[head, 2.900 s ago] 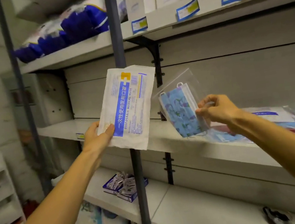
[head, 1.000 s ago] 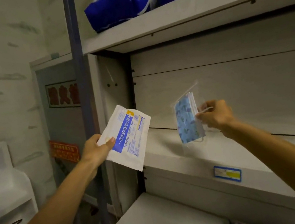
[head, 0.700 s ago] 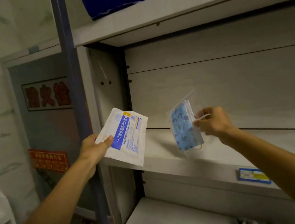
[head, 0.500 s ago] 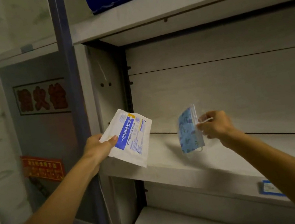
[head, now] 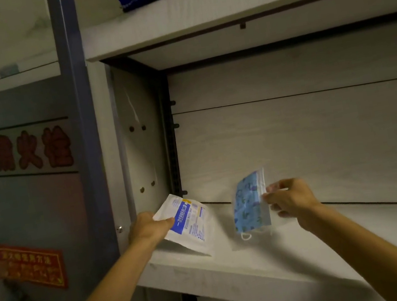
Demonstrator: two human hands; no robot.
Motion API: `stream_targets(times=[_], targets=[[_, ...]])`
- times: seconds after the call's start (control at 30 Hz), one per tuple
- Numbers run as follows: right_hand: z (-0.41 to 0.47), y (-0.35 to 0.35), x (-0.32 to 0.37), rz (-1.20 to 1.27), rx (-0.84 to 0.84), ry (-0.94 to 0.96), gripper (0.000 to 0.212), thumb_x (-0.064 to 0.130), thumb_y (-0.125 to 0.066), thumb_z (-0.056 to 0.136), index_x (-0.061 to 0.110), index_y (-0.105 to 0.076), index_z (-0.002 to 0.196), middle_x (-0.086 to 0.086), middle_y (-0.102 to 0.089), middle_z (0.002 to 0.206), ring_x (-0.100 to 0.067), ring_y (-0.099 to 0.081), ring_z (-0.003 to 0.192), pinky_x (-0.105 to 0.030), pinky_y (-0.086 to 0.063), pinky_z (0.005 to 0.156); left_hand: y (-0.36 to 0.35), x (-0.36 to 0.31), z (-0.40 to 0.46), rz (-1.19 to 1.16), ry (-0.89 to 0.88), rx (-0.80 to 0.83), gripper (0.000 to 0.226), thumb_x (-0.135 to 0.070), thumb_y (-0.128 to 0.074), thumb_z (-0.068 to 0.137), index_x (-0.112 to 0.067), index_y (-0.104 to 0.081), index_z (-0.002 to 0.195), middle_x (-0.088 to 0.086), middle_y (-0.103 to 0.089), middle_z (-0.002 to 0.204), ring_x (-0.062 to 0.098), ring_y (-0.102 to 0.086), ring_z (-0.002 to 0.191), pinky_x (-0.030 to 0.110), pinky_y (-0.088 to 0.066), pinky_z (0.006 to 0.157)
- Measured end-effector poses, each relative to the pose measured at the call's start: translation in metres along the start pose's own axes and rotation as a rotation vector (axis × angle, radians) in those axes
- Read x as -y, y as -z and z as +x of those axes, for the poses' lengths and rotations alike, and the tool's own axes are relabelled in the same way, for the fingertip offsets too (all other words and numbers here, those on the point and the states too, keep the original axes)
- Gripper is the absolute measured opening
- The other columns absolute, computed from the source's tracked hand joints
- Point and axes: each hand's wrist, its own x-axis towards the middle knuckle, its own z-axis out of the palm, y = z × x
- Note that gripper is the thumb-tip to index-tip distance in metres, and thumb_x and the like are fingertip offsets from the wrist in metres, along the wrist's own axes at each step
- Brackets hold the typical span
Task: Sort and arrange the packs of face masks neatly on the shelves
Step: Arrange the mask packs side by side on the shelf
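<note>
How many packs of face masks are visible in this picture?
2. The white paper pack with blue label is in the left hand, low over the shelf. The clear pack of blue patterned masks is pinched by the right hand.

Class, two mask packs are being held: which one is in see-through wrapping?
The patterned blue mask pack pinched by the right hand; its wrapper is clear. The white pack in the left hand is opaque, with a blue printed label.
</note>
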Motion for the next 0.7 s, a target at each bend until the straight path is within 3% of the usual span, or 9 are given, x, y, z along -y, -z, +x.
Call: stream_targets(times=[0.17,0.4,0.63,0.7], targets=[[0.004,-0.006,-0.006,-0.041,-0.048,-0.036,0.019,0.001,-0.070,0.083,0.003,-0.061,0.099,-0.011,-0.062,0.075,-0.019,-0.056,0.061,-0.026,-0.044,0.050,-0.001,0.014,0.026,0.257,-0.005,0.019,0.040,-0.050,-0.069,0.079,-0.016,-0.059,0.097,0.005,-0.065,0.101,0.025,-0.062,0.089,0.033,-0.054,0.079],[0.005,-0.031,-0.002,-0.066,-0.078,-0.087,0.016,0.001,-0.068,0.084,0.004,-0.059,0.098,-0.012,-0.062,0.075,-0.018,-0.055,0.060,-0.026,-0.044,0.049,-0.004,0.023,0.038,0.468,-0.041,0.089,0.051,-0.051,-0.063,0.085,-0.013,-0.053,0.118,0.006,-0.060,0.118,0.022,-0.059,0.103,0.025,-0.042,0.070],[0.009,-0.048,-0.007,-0.152,-0.159,-0.113,0.017,-0.001,-0.068,0.084,0.008,-0.055,0.076,-0.017,-0.063,0.079,-0.022,-0.055,0.062,-0.029,-0.043,0.051,0.001,0.024,0.046,0.643,-0.191,0.002,0.044,-0.048,-0.057,0.089,-0.016,-0.049,0.119,0.007,-0.058,0.122,0.024,-0.055,0.111,0.026,-0.042,0.074],[0.008,-0.053,-0.014,-0.230,-0.178,-0.140,0.014,0.000,-0.068,0.083,0.005,-0.055,0.080,-0.016,-0.062,0.077,-0.023,-0.056,0.063,-0.031,-0.045,0.053,0.000,0.025,0.048,0.649,-0.273,-0.028,0.042,-0.047,-0.058,0.089,-0.017,-0.049,0.116,0.006,-0.060,0.119,0.025,-0.057,0.107,0.029,-0.049,0.079]])
